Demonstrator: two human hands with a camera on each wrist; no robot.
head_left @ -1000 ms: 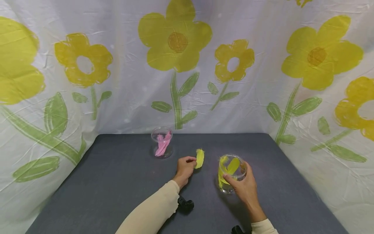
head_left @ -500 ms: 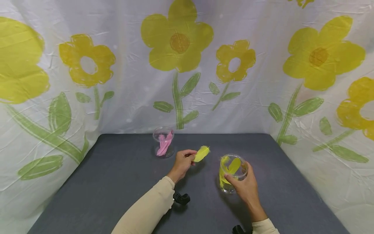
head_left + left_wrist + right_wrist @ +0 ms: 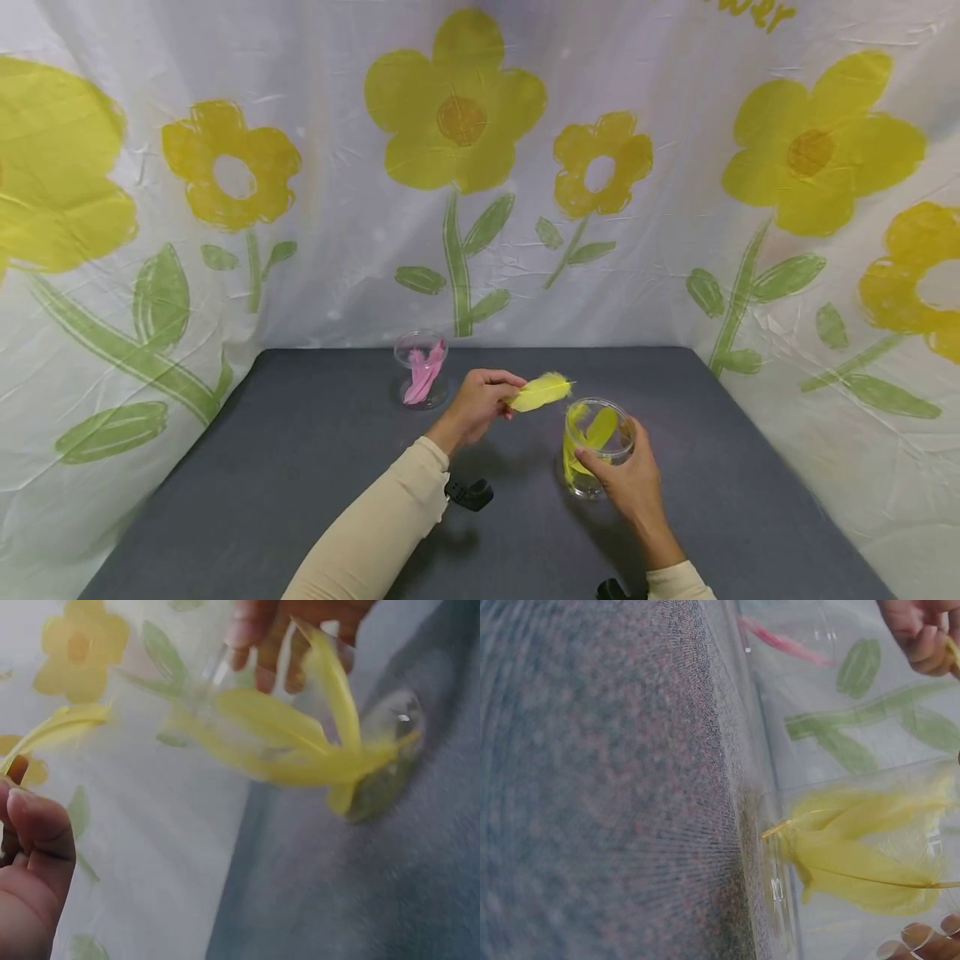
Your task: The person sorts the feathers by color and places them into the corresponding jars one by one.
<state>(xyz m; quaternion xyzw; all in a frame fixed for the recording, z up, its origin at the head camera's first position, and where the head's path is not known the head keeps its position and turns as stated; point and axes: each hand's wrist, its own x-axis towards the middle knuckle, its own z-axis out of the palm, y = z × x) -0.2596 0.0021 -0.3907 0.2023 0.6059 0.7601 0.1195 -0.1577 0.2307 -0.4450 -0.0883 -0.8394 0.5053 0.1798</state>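
A single yellow feather is pinched by its quill end between the thumb and fingers of my left hand, raised over the table. The feather's tip points right, close to the rim of a clear jar. Around that jar curls my right hand, thumb on the near side and fingers behind. Inside it stand several yellow feathers, which the right wrist view shows large through the clear wall. In the left wrist view the pinched feather is at the left, apart from the jar.
Farther back stands a second clear jar with pink feathers. The dark grey table ends at a white curtain printed with yellow flowers. Black wrist devices hang under the forearms.
My left hand has lifted the yellow feather off the table and carried it right, toward the near jar. The feather has swung from upright to nearly level. My right hand keeps its grip.
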